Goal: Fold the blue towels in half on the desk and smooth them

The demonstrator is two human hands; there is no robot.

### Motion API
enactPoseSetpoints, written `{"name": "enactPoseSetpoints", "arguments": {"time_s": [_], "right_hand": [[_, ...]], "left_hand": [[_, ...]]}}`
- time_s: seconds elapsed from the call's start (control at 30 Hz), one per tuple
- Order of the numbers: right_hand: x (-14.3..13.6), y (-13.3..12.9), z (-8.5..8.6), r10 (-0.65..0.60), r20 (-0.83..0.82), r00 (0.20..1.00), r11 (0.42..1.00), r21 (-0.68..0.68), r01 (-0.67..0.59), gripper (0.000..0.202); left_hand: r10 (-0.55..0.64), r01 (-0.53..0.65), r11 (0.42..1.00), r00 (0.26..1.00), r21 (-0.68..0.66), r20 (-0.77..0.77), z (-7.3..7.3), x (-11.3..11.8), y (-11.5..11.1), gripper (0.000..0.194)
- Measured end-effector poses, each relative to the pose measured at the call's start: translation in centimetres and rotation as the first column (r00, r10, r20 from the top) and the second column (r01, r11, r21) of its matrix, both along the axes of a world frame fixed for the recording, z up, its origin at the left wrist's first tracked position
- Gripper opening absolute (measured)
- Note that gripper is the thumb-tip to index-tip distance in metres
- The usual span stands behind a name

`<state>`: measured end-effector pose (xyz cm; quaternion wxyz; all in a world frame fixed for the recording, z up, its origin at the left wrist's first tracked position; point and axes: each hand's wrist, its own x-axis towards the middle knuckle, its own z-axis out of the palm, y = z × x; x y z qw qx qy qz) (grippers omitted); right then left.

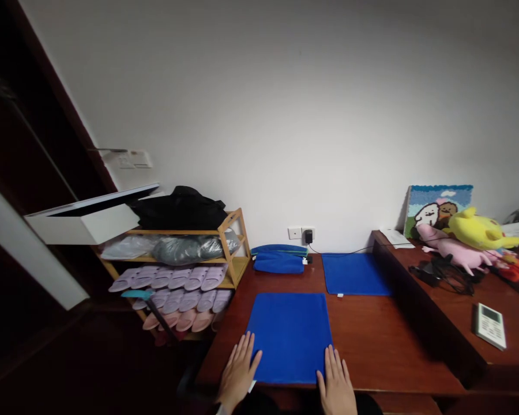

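A blue cloth (290, 334) lies spread flat at the front edge of the reddish-brown table (363, 328). My left hand (239, 369) rests flat over its left edge near the front corner, fingers stretched out. On the opposite side, my right hand (336, 380) lies palm down by the front right corner, with its fingers extended and the thumb on the fabric. A small white tag sticks out beside my left hand. Farther back on the right lies a second flat blue cloth (355, 274). Folded blue cloths (279, 259) sit against the wall.
Left of the table stands a wooden rack (237, 271) holding slippers (166, 278), a black bag (179, 208) and a white box (86, 225). The higher surface at right carries plush toys (476, 230), a picture (439, 207), cables and a white remote (491, 325). A plug (308, 236) trails a cord.
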<state>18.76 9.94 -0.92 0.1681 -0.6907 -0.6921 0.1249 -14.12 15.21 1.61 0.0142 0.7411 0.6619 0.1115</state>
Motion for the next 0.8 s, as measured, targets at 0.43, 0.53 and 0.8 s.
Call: {"name": "enactPoseSetpoints", "arguments": {"time_s": [0.43, 0.53, 0.8], "right_hand": [[0.5, 12.7, 6.4, -0.048, 0.058, 0.997, 0.994, -0.091, 0.053, 0.069], [0.2, 16.9, 6.6, -0.044, 0.09, 0.995, 0.988, -0.145, 0.056, 0.07], [0.5, 19.2, 2.5, -0.039, 0.114, 0.993, 0.995, -0.082, 0.049, 0.075]], "left_hand": [[-0.052, 0.052, 0.984, 0.999, 0.172, -0.007, -3.0, -2.4, -0.8, 0.076], [-0.055, 0.056, 0.983, 0.998, 0.175, -0.01, -3.5, -2.9, -0.6, 0.078], [-0.06, 0.059, 0.991, 0.998, 0.119, 0.005, -4.5, -4.0, -0.3, 0.081]]}}
